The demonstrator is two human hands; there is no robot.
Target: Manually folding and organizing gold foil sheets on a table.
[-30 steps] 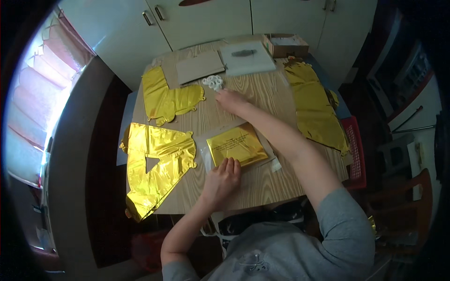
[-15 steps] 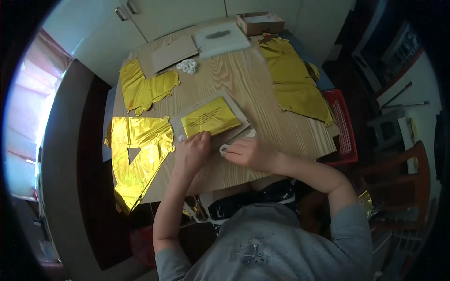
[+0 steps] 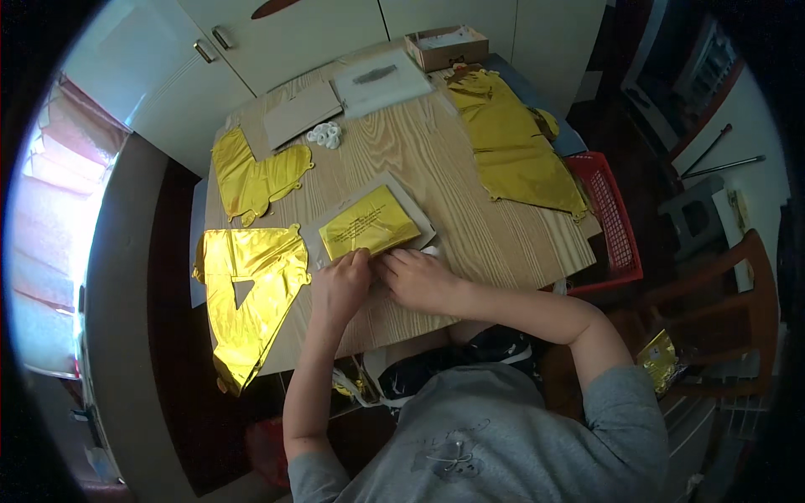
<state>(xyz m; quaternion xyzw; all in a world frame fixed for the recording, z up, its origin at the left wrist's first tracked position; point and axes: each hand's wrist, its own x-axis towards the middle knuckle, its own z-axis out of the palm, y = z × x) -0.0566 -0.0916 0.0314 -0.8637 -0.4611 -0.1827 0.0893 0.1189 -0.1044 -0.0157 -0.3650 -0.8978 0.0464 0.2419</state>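
Observation:
A folded gold foil balloon (image 3: 367,222) lies on a grey-brown card (image 3: 405,197) near the middle of the table. My left hand (image 3: 342,285) is closed, its fingertips gripping the near left edge of the folded foil. Close beside it, my right hand (image 3: 415,281) has its fingers bent together at the near edge of the foil and card. Whatever those fingers hold is hidden; the white ring seen there earlier is out of sight. A small white piece (image 3: 431,251) shows just past the right knuckles.
Unfolded gold foil balloons lie at left (image 3: 251,293), far left (image 3: 256,176) and right (image 3: 516,147) on the wooden table (image 3: 511,247). Farther back are white rings (image 3: 324,135), a cardboard sheet (image 3: 302,113), a clear plastic sheet (image 3: 394,92) and a box (image 3: 449,52). A red basket (image 3: 616,222) stands at right.
My right hand has moved left, up against my left hand, and the white ring in its fingers has gone from view. My left hand stays at the foil's edge. The view has shifted slightly.

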